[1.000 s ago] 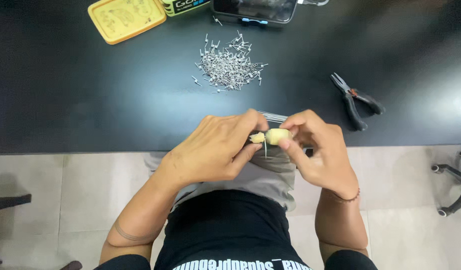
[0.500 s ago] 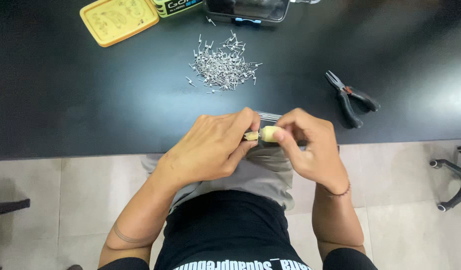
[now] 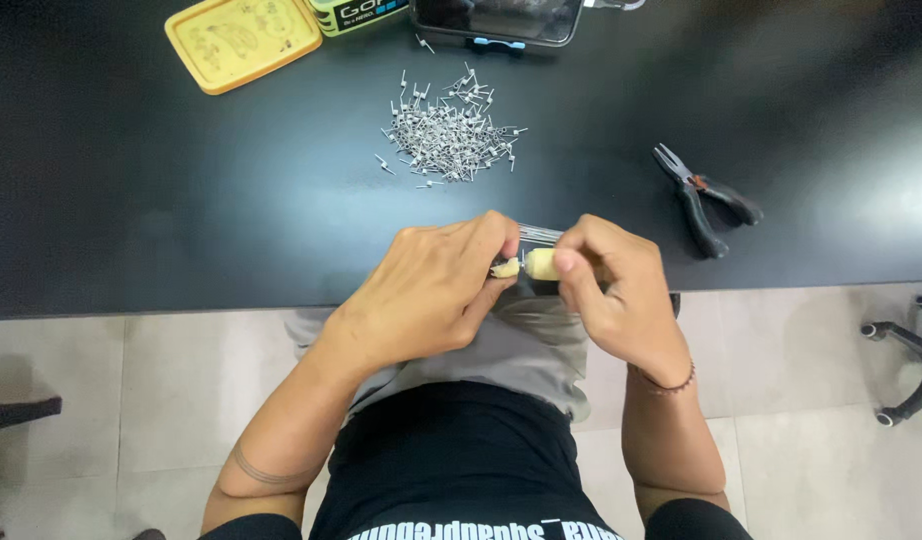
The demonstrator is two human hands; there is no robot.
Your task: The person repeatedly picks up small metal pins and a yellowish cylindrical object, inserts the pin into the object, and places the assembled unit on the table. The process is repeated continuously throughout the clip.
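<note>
Head view, left hand (image 3: 436, 290) and right hand (image 3: 611, 290) hiding pale plug (image 3: 536, 264)

I see a glossy black rectangular tabletop (image 3: 181, 220) catching soft light at its right, pale grey floor tiles (image 3: 141, 380) below, and a black wheeled chair base (image 3: 906, 365) at right

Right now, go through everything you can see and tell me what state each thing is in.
Left hand: pinching a small pale piece, grip closed.
Right hand: closed around a pale plug at the table edge.
Metal coils: loose in a heap on the black table.
Pliers: lying flat, jaws open, untouched.
Yellow tin: lying flat; open or shut, cannot tell.
Phone: propped on a stand, screen dark.
</note>
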